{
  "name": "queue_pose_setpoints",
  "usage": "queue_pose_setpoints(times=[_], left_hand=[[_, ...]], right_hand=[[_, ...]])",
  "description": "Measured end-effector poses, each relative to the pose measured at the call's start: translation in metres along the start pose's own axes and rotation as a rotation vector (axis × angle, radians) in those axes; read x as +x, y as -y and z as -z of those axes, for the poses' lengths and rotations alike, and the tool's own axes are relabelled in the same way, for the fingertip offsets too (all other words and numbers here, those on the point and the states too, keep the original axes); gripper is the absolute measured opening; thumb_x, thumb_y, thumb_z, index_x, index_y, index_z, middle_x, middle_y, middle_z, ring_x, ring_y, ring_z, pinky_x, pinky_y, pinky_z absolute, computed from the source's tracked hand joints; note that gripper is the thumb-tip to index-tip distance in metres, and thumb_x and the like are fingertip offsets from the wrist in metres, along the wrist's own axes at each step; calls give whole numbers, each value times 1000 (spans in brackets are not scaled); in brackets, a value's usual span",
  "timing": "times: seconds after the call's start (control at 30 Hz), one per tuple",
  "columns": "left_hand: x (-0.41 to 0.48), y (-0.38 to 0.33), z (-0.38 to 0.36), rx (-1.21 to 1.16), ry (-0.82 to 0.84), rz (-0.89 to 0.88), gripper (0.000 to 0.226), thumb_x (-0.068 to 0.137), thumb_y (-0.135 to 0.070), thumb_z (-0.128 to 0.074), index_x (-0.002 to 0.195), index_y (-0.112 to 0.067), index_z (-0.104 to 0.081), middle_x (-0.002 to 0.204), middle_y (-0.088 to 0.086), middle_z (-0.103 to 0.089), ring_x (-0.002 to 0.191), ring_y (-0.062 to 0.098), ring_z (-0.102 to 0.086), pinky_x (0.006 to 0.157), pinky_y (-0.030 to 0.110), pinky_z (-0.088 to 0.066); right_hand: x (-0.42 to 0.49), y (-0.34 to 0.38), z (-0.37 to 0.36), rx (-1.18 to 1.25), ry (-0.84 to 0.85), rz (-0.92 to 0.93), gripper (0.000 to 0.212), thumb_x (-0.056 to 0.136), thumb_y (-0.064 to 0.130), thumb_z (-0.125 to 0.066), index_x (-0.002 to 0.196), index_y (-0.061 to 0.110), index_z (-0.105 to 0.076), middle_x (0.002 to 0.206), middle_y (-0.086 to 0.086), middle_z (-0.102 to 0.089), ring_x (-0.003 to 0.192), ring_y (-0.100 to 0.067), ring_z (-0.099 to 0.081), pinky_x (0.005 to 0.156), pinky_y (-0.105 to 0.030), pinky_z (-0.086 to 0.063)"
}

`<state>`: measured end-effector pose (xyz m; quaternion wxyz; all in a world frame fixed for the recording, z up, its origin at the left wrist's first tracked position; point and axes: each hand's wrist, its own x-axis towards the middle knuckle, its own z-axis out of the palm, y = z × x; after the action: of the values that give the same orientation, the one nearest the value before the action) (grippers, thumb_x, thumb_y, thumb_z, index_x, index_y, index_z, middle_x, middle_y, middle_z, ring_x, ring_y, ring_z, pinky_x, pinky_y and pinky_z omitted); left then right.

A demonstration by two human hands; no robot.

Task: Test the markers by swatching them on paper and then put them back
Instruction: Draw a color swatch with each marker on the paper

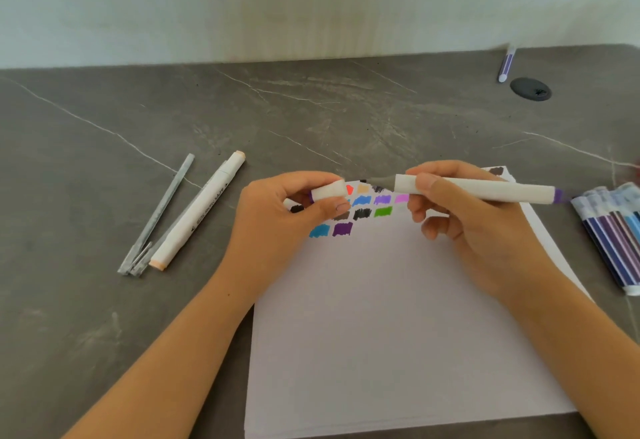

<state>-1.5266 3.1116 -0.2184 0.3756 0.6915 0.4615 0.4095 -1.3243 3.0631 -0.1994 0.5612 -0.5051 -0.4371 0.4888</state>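
My right hand (460, 220) grips a white marker (491, 192) with a purple end, held level above the paper (398, 328), its grey uncapped tip pointing left. My left hand (287, 217) pinches the marker's white cap (329, 193) a short way from that tip. The top of the paper carries several colour swatches (360, 210), with a purple one and a blue one lowest. A bundle of thin markers (613, 234) lies at the right edge of the desk.
A white marker with peach caps (199, 212) and a clear grey pen (156, 217) lie side by side left of the paper. A lone purple marker (506, 64) and a black cable grommet (530, 89) are at the far right near the wall.
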Motion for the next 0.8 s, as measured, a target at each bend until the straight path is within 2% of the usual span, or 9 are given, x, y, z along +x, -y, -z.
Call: queue_pose_setpoints(times=[0.07, 0.17, 0.3, 0.4, 0.47, 0.63, 0.73, 0.8], left_hand=[[-1, 0, -1, -6, 3, -18, 20, 76, -25, -73, 95, -26, -73, 83, -16, -70, 71, 6, -60, 59, 18, -48], [-2, -2, -2, -46, 8, -43, 23, 73, -29, -73, 96, -25, -74, 84, -13, -72, 72, 13, -61, 60, 23, -50], [-3, -2, -2, -43, 46, -85, 24, 74, -26, -74, 98, -23, -74, 87, -10, -72, 76, 11, -61, 59, 28, -50], [-4, -1, -3, -4, 80, -164, 25, 74, -26, -74, 97, -15, -75, 85, -5, -71, 75, 10, -60, 59, 13, -41], [-4, -1, -5, 21, 96, -205, 23, 74, -30, -76, 94, -17, -74, 81, -8, -68, 73, 6, -58, 61, 7, -36], [-7, -3, -6, 86, 135, -276, 14, 79, -41, -61, 90, -34, -66, 78, -22, -62, 69, -1, -52, 62, 6, -36], [-10, -3, -6, 83, 154, -277, 12, 80, -42, -59, 86, -34, -65, 73, -20, -61, 70, 2, -53, 62, 7, -38], [-11, -5, -5, 82, 168, -271, 8, 80, -43, -57, 82, -38, -63, 75, -15, -64, 74, 7, -56, 63, 8, -40]], right_hand=[[-1, 0, 0, -20, 18, -1, 14, 73, 16, -74, 86, 10, -71, 67, -7, -65, 60, -16, -58, 46, -22, -43], [-1, 0, -1, -31, 41, 7, 10, 75, 17, -67, 82, 15, -74, 69, -8, -66, 61, -17, -59, 46, -23, -43], [-2, -1, -2, -52, 99, 10, 11, 74, 19, -70, 83, 17, -75, 73, -11, -68, 64, -19, -61, 47, -25, -45], [-5, 1, -3, -84, 156, 17, 21, 74, 31, -69, 88, 16, -76, 81, -13, -71, 69, -20, -64, 50, -25, -48], [-5, 1, -4, -91, 165, 6, 18, 79, 27, -67, 88, 15, -77, 82, -13, -72, 70, -21, -66, 51, -25, -49], [-4, 2, -3, -89, 199, -19, 15, 79, 19, -61, 78, 12, -73, 68, -11, -68, 59, -20, -61, 47, -24, -46], [-5, 1, -4, -109, 234, 14, 12, 79, 18, -64, 68, 19, -71, 65, -9, -66, 57, -18, -59, 47, -24, -45], [-6, 0, -5, -129, 260, 50, 10, 76, 25, -69, 69, 18, -68, 65, -8, -67, 57, -18, -58, 47, -24, -45]])
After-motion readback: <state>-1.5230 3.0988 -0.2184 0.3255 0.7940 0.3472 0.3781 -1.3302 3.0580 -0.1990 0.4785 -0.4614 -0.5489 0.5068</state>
